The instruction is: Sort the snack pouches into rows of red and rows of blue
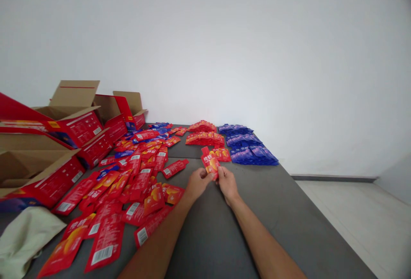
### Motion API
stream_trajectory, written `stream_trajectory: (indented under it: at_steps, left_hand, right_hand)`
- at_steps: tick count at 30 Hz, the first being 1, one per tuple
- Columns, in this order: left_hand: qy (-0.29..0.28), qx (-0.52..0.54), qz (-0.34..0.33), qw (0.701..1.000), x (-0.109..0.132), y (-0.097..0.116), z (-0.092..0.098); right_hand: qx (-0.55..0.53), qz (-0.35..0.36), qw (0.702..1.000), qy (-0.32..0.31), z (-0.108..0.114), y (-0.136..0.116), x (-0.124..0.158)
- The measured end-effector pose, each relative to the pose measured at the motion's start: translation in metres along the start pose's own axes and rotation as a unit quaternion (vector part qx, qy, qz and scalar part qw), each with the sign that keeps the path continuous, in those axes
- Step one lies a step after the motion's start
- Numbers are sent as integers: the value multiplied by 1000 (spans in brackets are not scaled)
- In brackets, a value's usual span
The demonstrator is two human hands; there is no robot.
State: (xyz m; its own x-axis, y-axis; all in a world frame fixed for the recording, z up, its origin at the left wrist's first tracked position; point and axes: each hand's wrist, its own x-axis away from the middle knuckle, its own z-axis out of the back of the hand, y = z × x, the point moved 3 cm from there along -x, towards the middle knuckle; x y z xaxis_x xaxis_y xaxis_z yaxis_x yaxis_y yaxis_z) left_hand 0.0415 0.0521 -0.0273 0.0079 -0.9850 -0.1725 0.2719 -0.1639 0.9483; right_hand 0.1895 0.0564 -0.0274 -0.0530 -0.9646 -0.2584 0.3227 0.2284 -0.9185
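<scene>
My left hand and my right hand meet over the grey table, both pinching a small stack of red pouches held upright between them. Just beyond the held stack lies a short row of red pouches. Farther back sit neat stacks of red pouches and, to their right, neat stacks of blue pouches. A loose heap of red pouches, with a few blue ones mixed in, spreads over the left half of the table.
Open cardboard boxes with red printed sides stand along the left edge. A pale cloth lies at the near left corner. The table's right edge drops to a light floor. A white wall rises behind.
</scene>
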Motion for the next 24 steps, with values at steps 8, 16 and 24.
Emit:
stream_trajectory:
  at_steps: [8, 16, 24]
  left_hand:
    - [-37, 19, -23, 999, -2, -6, 2]
    - [-66, 125, 28, 990, 7, 7, -2]
    - [-175, 107, 37, 978, 17, 14, -8]
  right_hand:
    - [68, 61, 996, -17, 1, -16, 6]
    - [47, 55, 996, -56, 6, -26, 8]
    - [-9, 44, 999, 10, 9, -26, 7]
